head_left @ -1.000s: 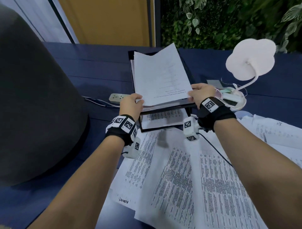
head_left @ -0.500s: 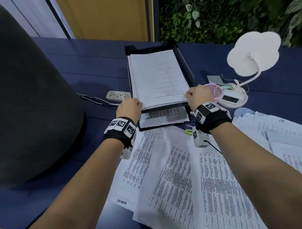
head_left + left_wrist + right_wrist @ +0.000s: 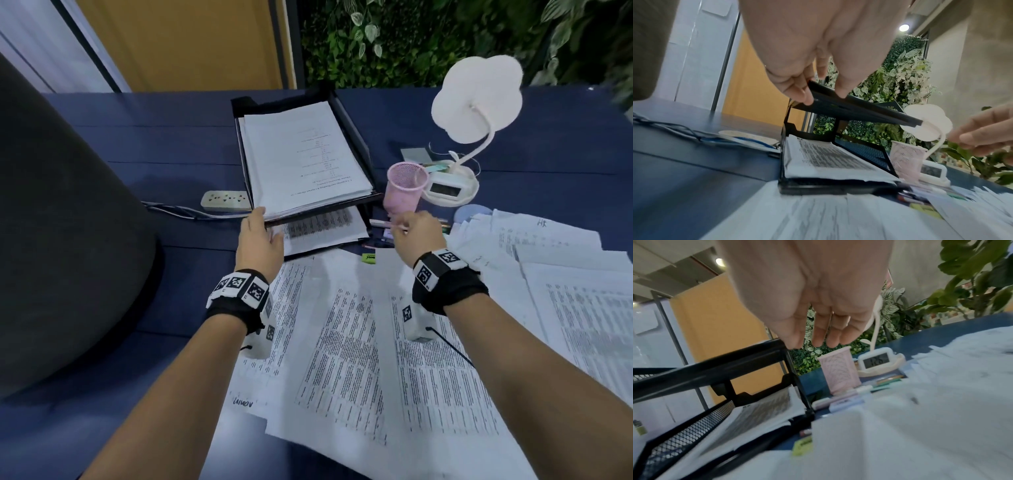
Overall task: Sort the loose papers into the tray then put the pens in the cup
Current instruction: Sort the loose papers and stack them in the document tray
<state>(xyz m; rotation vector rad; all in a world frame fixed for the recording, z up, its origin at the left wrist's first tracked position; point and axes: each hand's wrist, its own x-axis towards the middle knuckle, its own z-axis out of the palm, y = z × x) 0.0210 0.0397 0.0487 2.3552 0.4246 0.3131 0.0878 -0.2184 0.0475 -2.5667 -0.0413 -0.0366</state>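
Observation:
A black two-tier tray [image 3: 356, 137] holds a neat stack of papers [image 3: 301, 161] on its upper tier and printed sheets [image 3: 322, 229] on the lower one. My left hand [image 3: 258, 226] touches the front-left corner of the upper tier with straight fingers [image 3: 840, 91] on the rim. My right hand [image 3: 416, 229] hovers open and holds nothing, just above several pens [image 3: 380, 223] lying beside the pink mesh cup [image 3: 406, 188]. The cup looks empty. Many loose printed papers [image 3: 359, 342] cover the near part of the blue desk.
A white desk lamp with a clock base [image 3: 452, 188] stands right of the cup. A power strip [image 3: 226, 201] with cables lies left of the tray. A large dark grey object [image 3: 61, 222] fills the left. A yellow-green item [image 3: 369, 258] lies by the pens. More papers [image 3: 565, 274] are piled at right.
Both hands have let go of the paper stack, which now lies flat in the upper tier. My right hand has moved right to the pens; my left has drawn back to the tray corner.

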